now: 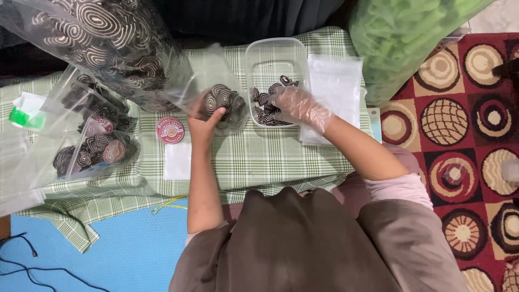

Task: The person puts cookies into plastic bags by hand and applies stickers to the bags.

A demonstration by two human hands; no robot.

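Observation:
My left hand is bare and grips a small clear plastic bag partly filled with dark spiral-patterned snacks, holding it on the green checked cloth. My right hand wears a thin clear plastic glove and reaches into a clear rectangular plastic container that holds more of the spiral snacks. Its fingers rest among the pieces; whether it grips any is unclear.
A big clear bag of spiral snacks lies at the upper left. Filled small packs sit at the left. A round red label, a stack of empty clear bags, a large bag of green snacks and a patterned rug surround the cloth.

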